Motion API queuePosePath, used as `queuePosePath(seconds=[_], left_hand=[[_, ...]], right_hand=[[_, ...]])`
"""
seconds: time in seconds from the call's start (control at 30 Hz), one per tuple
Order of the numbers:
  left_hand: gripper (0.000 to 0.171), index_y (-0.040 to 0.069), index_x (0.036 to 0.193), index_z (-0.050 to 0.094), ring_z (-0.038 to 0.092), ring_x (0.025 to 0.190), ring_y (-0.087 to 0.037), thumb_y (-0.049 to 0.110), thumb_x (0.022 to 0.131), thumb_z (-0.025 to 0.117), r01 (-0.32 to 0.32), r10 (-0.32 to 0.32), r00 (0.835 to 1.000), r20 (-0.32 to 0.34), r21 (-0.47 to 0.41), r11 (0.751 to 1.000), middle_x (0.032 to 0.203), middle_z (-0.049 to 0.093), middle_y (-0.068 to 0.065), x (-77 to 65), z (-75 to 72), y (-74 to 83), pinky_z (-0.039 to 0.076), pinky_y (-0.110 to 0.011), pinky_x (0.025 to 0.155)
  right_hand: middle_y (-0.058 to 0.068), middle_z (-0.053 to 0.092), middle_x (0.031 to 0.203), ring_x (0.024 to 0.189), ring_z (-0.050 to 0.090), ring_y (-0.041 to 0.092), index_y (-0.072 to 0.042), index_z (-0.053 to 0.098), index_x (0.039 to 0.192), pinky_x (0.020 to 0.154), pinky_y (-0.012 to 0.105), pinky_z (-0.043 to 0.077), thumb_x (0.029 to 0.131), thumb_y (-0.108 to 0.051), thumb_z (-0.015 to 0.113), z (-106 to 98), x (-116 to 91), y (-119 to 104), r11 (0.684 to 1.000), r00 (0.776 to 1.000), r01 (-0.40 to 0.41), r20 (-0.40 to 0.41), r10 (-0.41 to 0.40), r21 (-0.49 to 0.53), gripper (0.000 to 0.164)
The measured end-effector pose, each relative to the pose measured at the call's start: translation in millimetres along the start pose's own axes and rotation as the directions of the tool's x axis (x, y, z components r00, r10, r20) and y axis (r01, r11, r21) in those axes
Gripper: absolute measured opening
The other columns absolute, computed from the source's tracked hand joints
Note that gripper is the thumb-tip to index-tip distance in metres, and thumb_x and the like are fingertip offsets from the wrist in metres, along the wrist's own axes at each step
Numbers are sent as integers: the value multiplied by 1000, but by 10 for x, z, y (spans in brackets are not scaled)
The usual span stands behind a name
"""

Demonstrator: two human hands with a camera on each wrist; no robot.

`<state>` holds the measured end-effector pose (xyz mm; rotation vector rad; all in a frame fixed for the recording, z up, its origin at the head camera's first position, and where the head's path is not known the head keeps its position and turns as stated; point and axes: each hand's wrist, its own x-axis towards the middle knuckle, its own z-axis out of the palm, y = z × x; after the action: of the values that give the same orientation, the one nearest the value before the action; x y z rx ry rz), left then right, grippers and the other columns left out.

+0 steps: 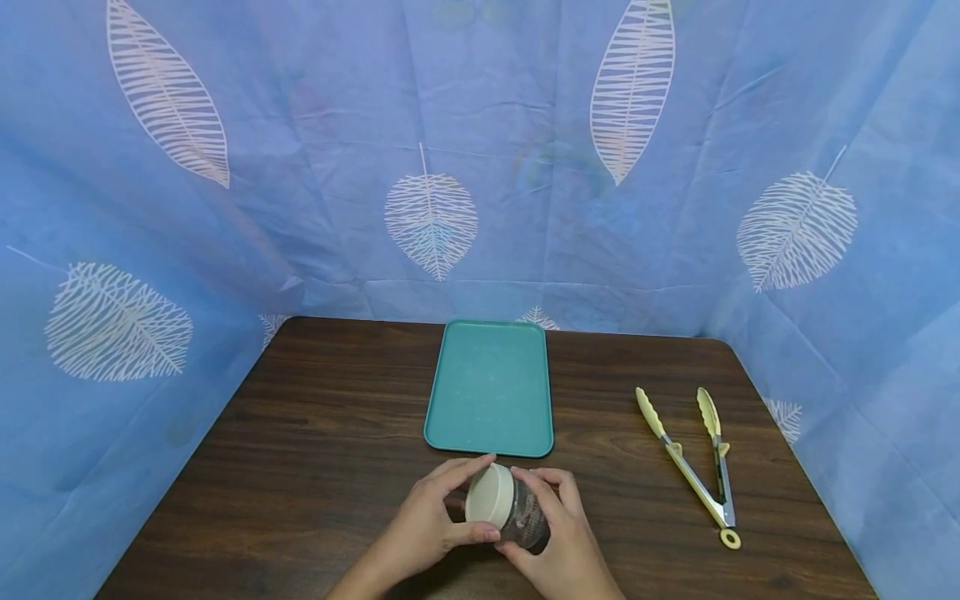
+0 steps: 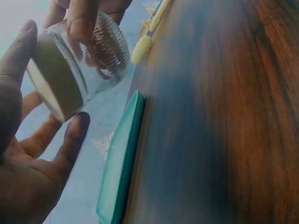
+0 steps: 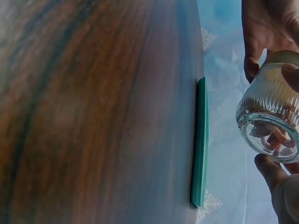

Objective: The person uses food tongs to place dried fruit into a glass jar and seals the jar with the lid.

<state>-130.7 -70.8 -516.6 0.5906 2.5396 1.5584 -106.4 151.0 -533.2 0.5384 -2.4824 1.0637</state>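
A ribbed clear glass jar (image 1: 528,518) with a cream lid (image 1: 490,497) is held tilted between both hands, its lid turned to the left. My left hand (image 1: 429,515) grips the lid, thumb along the near side and fingers over the far side. Around the glass body curls my right hand (image 1: 561,533), thumb below and fingers above. In the left wrist view the lid (image 2: 55,78) sits on the jar's mouth. The right wrist view shows the jar's round base (image 3: 268,135) raised off the table, with brownish shapes visible through the glass.
A teal rectangular tray (image 1: 491,387) lies just beyond the hands on the dark wooden table (image 1: 322,433). To the right, cream-tipped tongs (image 1: 697,479) lie spread with their tips pointing away. A blue leaf-print cloth (image 1: 510,233) hangs behind and at both sides.
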Motion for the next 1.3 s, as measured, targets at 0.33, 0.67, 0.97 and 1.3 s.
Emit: queuePosePath(seconds=[0.33, 0.67, 0.97, 1.3], left_hand=[[86, 26, 158, 57, 65, 90, -1, 36, 81, 95, 16, -20, 997, 75, 50, 999, 141, 71, -6, 16, -96, -9, 62, -24, 77], [84, 10, 150, 65, 70, 73, 2, 44, 79, 94, 109, -110, 994, 17, 57, 992, 95, 83, -7, 45, -31, -40, 58, -21, 64], [88, 32, 160, 48, 68, 131, -18, 32, 85, 94, -60, 17, 985, 174, 244, 968, 159, 58, 4, 1, -85, -45, 62, -39, 104], [85, 31, 158, 47, 58, 149, -24, 11, 88, 92, -383, 281, 923, 264, 548, 744, 180, 27, 1, -119, -60, 39, 61, -37, 108]], right_hand=[[-3, 54, 133, 115, 63, 18, -23, 67, 145, 89, 36, 63, 61, -11, 108, -30, -2, 25, 996, 995, -72, 74, 68, 46, 95], [-2, 54, 133, 116, 61, 18, -25, 68, 144, 89, 37, 64, 58, -12, 108, 9, -30, 47, 999, 997, -45, 60, 44, 4, 96], [-4, 55, 132, 120, 61, 20, -27, 69, 145, 98, 38, 61, 67, -20, 106, -54, 12, 71, 971, 962, -210, 201, 185, 111, 86], [-1, 53, 132, 124, 55, 19, -23, 64, 150, 104, 33, 57, 74, -31, 102, -75, 26, 161, 905, 902, -347, 350, 250, 247, 85]])
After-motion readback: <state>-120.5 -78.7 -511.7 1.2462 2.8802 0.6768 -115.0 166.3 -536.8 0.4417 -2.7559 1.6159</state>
